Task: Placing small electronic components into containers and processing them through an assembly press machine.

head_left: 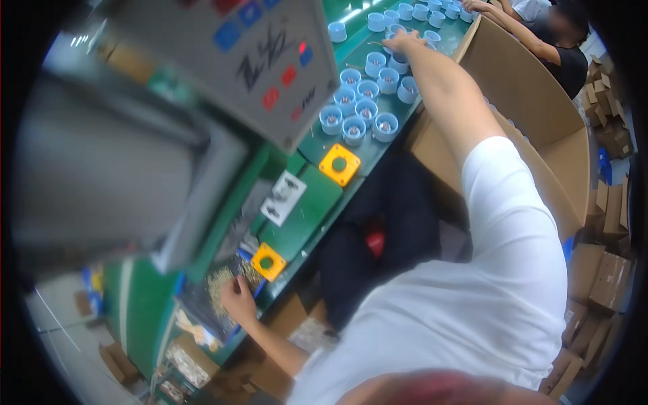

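Observation:
My left hand [237, 299] is low over a dark tray [197, 305] holding many small brass-coloured parts [220, 283]. Its fingers are curled together, and whatever lies between them is too small to make out. Far off at the upper right, my right arm is stretched out along the bench. There my right hand [405, 43] is above a group of light blue round cups, its fingers apart. Several nearer cups, such as this light blue cup [386, 126], contain small metallic pieces. Part of the cup beneath my right hand is hidden.
A grey machine housing [283, 81] overhangs the green bench [312, 214]. Two yellow boxes with green buttons, one a yellow button box [339, 165], flank a white fixture plate [283, 196]. A large open carton [540, 115] stands at right; another person [563, 44] sits beyond it.

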The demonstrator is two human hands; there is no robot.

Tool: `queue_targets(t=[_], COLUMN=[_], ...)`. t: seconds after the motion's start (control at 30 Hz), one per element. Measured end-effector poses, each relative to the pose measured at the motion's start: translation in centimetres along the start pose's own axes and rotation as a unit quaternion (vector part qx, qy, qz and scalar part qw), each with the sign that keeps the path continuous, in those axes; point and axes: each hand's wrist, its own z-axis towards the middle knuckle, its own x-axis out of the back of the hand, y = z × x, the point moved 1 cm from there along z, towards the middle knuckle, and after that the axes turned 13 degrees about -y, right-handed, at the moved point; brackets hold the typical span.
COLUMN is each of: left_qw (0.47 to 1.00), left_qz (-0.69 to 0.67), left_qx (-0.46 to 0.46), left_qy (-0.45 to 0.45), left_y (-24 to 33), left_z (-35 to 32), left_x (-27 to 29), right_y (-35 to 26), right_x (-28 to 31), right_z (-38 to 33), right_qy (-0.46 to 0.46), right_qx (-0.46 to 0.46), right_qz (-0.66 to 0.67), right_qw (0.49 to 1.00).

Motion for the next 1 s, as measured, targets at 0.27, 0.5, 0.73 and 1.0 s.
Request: queue_targets(t=[0.27, 0.5, 0.73, 1.0], left_qw=[0.996, 0.985, 0.975, 0.982], left_qz=[-0.077, -0.088, 0.031, -0.153], left_qx=[-0.043, -0.066, -0.158, -0.104], left_qy=[-0.034, -0.134, -0.152, 0.048], left_y=[1.1, 1.6, -0.3, -2.0], left_z=[1.3, 3.0, 2.0, 0.7], left_x=[-0.5, 0.5, 3.0, 0.6], right_y=[-2.1, 7.6, 8.9, -0.4], right_x=[4.4, -2.7, -10.5, -12.6], right_z=[-6.5, -30.6, -30.7, -42.6], right_qy=[0.123, 0.127, 0.323, 0.186], right_qx=[0.306, 0.31, 0.368, 0.609], right_qz=[-0.108, -0.237, 0.04, 0.33], right_qw=[0.938, 0.912, 0.871, 0.697])
